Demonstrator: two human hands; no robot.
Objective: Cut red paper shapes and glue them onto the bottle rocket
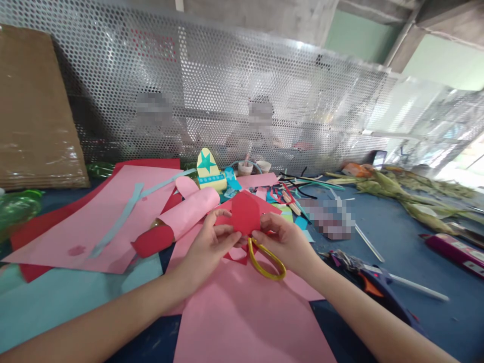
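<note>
Between my left hand point(212, 237) and my right hand point(284, 241), a small red piece of paper point(245, 214) is held up. Thumbs and fingers of both hands pinch its lower edges. Below it a yellow loop point(266, 275), which looks like a scissors handle, shows beside my right thumb; whether that hand grips it too I cannot tell. Under the hands lie red paper scraps and a large pink sheet point(249, 322). Left of my left hand rests a pink paper roll point(194, 212) with a red paper piece point(155, 241) at its end.
Pink sheets point(113, 217) and light blue paper point(75, 307) cover the left side. A yellow paper cut-out with a teal star point(206, 161) stands behind. To the right are a hot glue gun point(381, 287), a purple package point(457, 252) and dry husks point(401, 196). Perforated metal point(227, 85) closes the back.
</note>
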